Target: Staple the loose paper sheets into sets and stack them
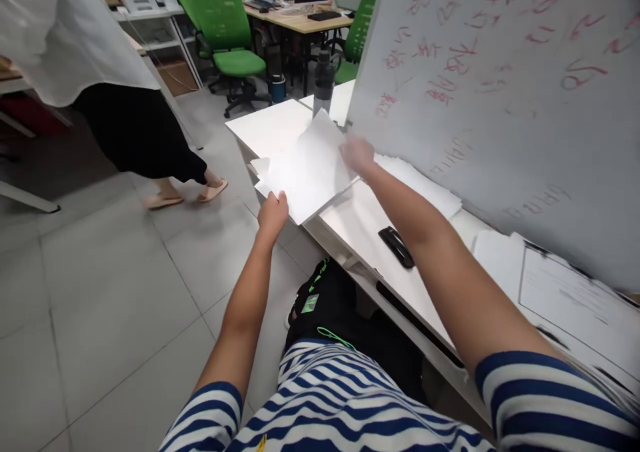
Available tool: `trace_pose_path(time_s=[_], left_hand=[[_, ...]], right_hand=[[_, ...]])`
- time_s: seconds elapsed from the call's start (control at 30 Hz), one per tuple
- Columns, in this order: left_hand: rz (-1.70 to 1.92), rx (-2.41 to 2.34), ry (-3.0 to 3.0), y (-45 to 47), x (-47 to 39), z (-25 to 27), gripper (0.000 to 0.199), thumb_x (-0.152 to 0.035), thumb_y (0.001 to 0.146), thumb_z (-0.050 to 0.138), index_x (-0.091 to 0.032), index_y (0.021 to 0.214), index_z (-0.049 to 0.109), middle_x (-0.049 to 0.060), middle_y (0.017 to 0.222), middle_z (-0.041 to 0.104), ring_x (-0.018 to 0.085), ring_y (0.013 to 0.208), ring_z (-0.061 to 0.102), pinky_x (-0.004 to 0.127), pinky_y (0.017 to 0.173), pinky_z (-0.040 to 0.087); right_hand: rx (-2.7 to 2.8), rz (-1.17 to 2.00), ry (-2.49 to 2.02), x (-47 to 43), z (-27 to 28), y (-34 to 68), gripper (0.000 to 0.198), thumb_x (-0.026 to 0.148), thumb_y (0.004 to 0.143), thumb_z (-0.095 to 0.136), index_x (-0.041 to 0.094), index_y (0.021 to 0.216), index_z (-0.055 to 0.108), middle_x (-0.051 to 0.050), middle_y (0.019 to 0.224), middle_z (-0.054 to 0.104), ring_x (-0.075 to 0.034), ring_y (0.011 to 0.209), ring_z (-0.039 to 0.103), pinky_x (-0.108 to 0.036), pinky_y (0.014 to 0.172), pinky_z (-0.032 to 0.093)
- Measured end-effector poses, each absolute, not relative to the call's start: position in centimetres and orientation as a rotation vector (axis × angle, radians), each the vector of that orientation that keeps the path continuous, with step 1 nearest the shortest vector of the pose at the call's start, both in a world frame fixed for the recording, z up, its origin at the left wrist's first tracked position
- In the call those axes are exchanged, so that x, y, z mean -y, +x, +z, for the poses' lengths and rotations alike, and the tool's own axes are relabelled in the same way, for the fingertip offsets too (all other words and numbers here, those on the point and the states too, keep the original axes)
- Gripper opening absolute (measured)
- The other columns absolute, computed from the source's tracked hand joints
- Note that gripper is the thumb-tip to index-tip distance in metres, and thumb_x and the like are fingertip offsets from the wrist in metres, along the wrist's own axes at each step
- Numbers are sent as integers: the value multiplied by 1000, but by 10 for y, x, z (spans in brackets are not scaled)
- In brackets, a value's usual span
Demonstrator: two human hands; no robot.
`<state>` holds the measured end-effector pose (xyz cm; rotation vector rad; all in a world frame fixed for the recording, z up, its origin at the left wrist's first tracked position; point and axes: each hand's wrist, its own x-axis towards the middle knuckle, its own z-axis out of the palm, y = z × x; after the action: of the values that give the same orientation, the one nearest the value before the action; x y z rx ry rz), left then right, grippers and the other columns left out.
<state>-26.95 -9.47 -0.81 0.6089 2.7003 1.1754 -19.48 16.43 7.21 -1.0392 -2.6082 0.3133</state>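
White sheets of paper (313, 169) are held over the white desk (350, 222), fanned unevenly at their left side. My left hand (273, 213) is closed on their near edge, thumb on top. At the right edge of the paper, my right hand (357, 153) is closed and slightly blurred by motion, its fingers curled at the sheet. A black stapler (397, 247) lies on the desk below my right forearm. Behind the paper stands a dark water bottle (324, 82), its base hidden by the top sheet.
A whiteboard (480, 105) with red writing leans along the desk's far side. By it lie more white papers (425, 185) and a clipboard with a printed sheet (580, 305). At left, a person in a black skirt (135, 132) walks past. Green chairs (227, 25) stand behind.
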Motion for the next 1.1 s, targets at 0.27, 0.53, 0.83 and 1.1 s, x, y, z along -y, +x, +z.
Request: trace_pose_path(time_s=[0.27, 0.53, 0.83, 1.1], left_hand=[[993, -2829, 461, -269, 72, -47, 45, -63, 93, 40, -21, 95, 56, 22, 92, 71, 41, 94, 68, 55, 84, 47], [1343, -2819, 418, -244, 82, -37, 41, -52, 93, 51, -24, 123, 46, 7, 84, 65, 31, 87, 67, 44, 83, 47], [1519, -2364, 1368, -126, 40, -6, 37, -44, 97, 47, -21, 123, 59, 1, 69, 57, 20, 71, 61, 32, 77, 42], [1052, -1797, 2231, 15, -42, -27, 35, -42, 95, 50, -21, 115, 68, 16, 114, 70, 34, 117, 57, 52, 112, 25]], right_hand=[[2846, 412, -907, -117, -5, -218, 58, 43, 104, 39, 12, 153, 32, -17, 166, 24, -33, 154, 16, -65, 120, 3], [2818, 463, -803, -96, -10, -186, 67, 53, 104, 34, 15, 157, 24, -18, 169, 12, -35, 156, 6, -64, 120, 2], [2399, 77, -1263, -86, 23, 78, 60, 47, 101, 32, 28, 158, 25, -8, 169, 16, -30, 157, 8, -65, 120, 10], [1739, 62, -2070, -91, -34, 279, 63, 49, 97, 39, 17, 151, 39, -16, 166, 26, -34, 154, 18, -65, 120, 10]])
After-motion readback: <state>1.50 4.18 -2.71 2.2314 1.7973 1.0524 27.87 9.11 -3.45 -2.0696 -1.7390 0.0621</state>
